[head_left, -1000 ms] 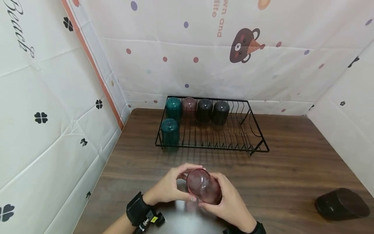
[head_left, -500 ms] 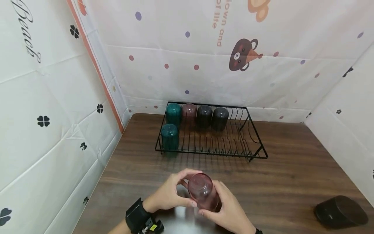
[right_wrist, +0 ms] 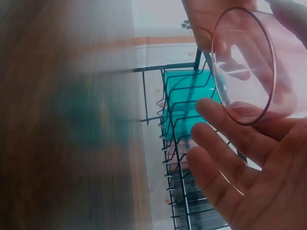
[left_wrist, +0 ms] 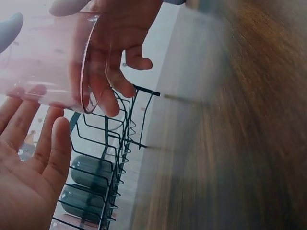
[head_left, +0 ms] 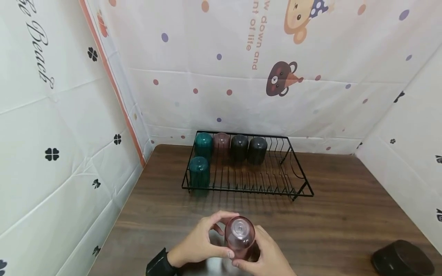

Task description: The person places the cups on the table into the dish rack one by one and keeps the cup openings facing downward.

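Head view: I hold a pink cup (head_left: pixel 239 237) upside down above the tabletop (head_left: pixel 345 214)
Grip: left hand (head_left: pixel 200 241) and right hand (head_left: pixel 267 257) curl round it
Risk: smooth plastic could slip, hitting the rack (head_left: pixel 300 180)

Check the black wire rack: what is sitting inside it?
Inside the rack: two teal cups, a pink cup and two dark cups, all upside down. Anything beneath the cups stays hidden.
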### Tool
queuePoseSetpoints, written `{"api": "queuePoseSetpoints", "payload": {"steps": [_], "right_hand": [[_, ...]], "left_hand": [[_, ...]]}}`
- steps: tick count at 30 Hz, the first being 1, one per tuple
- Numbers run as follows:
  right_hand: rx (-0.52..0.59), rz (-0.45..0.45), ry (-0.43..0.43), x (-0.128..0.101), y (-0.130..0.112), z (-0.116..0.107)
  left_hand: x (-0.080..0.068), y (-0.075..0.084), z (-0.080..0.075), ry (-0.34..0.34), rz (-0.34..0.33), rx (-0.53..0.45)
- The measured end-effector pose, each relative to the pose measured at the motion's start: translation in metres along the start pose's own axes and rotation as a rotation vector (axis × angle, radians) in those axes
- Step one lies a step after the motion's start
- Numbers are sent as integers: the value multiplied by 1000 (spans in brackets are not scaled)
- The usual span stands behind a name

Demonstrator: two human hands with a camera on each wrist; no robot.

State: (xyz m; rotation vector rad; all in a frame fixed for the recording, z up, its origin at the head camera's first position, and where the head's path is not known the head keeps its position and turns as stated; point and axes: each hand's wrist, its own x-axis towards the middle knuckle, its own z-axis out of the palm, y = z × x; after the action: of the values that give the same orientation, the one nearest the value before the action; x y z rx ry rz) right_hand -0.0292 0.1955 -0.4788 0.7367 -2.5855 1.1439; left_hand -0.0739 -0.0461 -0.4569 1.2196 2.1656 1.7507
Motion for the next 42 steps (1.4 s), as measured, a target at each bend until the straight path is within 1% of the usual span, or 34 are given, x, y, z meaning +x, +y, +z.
{"api": "queuePoseSetpoints", "payload": {"steps": [2,7,10,16,19,25,31,34,38,42], "right_hand": [[-6,-16,3,-1,0,1],[22,-16,-17,-3,1,2],[24,-23,-18,-4,1,2],[59,10,-35,-6,1,2],[63,11,-42,-8,2,2],[54,32,-50,-7,3,1],[25,13,-56,-5,3,1],[17,-12,-50,-2,3,1],[7,-40,-34,2,5,0],[27,-32,-58,2,5,-1]], "left_hand": [[-1,0,2,5,4,5],[-4,0,6,11,16,23],[-5,0,8,16,7,27],[-8,-1,12,19,-5,46],[-8,-2,14,20,-5,54],[-5,-3,14,2,14,73],[-4,-3,13,-31,-4,92],[-2,-3,12,-29,-4,104],[2,-4,9,-18,19,113],[3,-2,6,-15,15,114]]}}
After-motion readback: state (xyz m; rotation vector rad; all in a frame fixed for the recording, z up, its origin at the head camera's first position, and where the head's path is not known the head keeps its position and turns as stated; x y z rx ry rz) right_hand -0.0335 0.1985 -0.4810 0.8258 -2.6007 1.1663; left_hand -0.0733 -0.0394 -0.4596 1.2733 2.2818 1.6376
